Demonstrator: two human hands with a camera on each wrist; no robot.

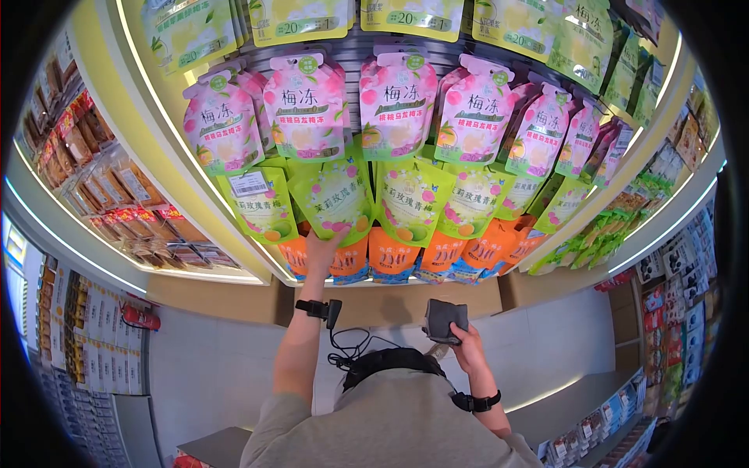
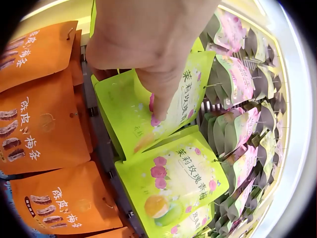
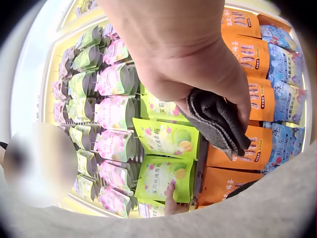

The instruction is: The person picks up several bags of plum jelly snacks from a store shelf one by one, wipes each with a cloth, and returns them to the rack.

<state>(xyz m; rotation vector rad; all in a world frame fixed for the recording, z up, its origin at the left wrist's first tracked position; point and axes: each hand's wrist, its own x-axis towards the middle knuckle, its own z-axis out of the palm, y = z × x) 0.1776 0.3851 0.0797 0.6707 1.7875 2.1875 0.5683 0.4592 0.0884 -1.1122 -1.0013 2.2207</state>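
Observation:
My left hand (image 1: 320, 251) pinches the lower edge of a light green pouch (image 1: 331, 195) that hangs slightly tilted in the second hanging row. In the left wrist view the thumb of the hand (image 2: 148, 54) lies on the front of the green pouch (image 2: 121, 106), while the other fingers are mostly hidden at its edge. A dark grey folded cloth (image 1: 445, 320) is gripped by my right hand (image 1: 470, 349), lower down in front of the shelf. The right wrist view shows this cloth (image 3: 215, 121) between thumb and fingers of the hand (image 3: 198, 69).
Pink pouches (image 1: 398, 105) hang above the green row, and orange pouches (image 1: 392, 253) stand below it. Blue packs (image 3: 287, 101) lie beyond the orange ones. A wooden-coloured base (image 1: 374, 300) runs under the shelf. Side shelves with packets (image 1: 101, 175) curve away left and right.

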